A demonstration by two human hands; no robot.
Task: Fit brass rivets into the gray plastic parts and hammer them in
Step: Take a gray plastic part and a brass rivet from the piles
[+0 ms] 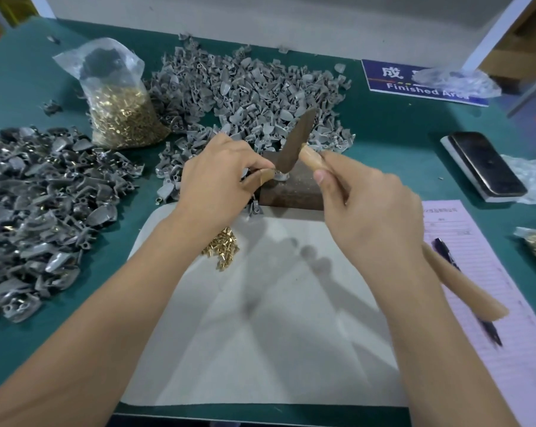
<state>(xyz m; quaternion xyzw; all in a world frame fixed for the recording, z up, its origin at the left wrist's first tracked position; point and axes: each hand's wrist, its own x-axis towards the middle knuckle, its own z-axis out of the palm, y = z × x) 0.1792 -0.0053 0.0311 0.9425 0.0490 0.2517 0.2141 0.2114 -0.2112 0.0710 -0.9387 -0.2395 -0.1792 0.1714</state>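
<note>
From the head camera, the work sits at the middle of the green-covered table, on a rusty brown metal block at the far edge of a pale grey mat. The left hand comes in from the left and pinches a small gray plastic part on the block's top, its fingertips curled tight right beside the spot to be struck; whether a rivet is already seated in it cannot be told, since the fingers and the tool hide it. The right hand is clenched round the pale wooden handle of a hammer, whose dark metal head rests low, at or just above the part. The handle's long axis runs from lower right, past the wrist, up and left to the block, so the blow falls leftward and downward towards the left fingertips. That narrow gap between head and fingers is, in my judgement, what the next stroke depends on.

Loose brass rivets lie on the mat just below the left wrist, nearer that hand. A clear plastic bag of brass rivets stands far left, a heap of gray plastic parts lies beyond the block, and a second darker pile of gray parts spreads along the left edge.
</note>
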